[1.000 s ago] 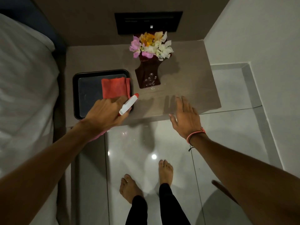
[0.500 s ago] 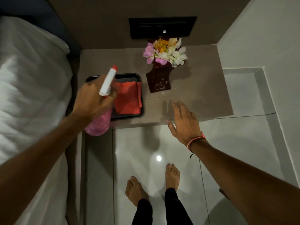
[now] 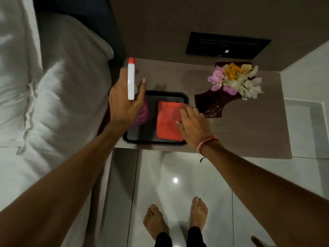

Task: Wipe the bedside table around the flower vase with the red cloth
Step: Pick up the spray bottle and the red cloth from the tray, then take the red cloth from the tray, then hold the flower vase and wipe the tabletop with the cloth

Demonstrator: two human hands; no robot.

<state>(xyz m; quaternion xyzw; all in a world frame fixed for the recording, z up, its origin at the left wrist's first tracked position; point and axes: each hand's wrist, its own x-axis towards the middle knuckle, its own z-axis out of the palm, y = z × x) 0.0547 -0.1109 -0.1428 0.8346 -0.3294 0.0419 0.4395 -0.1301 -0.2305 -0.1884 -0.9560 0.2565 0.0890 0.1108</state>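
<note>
The red cloth point(image 3: 167, 121) lies folded in the right half of a black tray point(image 3: 138, 136) on the grey-brown bedside table point(image 3: 249, 132). My right hand point(image 3: 194, 125) lies over the cloth's right edge, fingers spread flat on it, not closed around it. My left hand point(image 3: 122, 102) hangs above the tray's left end and grips a pink spray bottle point(image 3: 131, 81) with a white head and red tip. To the right of the tray stands the dark red flower vase point(image 3: 211, 104) holding pink, yellow and white flowers point(image 3: 235, 81).
A bed with white linen point(image 3: 53, 104) borders the table on the left. A black switch panel point(image 3: 227, 45) sits on the wall behind the table. White wall point(image 3: 306, 82) closes off the right side. My bare feet point(image 3: 176, 218) stand on glossy floor tiles.
My right hand moved left from the table's front edge onto the red cloth. My left hand carried the spray bottle from the table's front corner up over the tray's left end.
</note>
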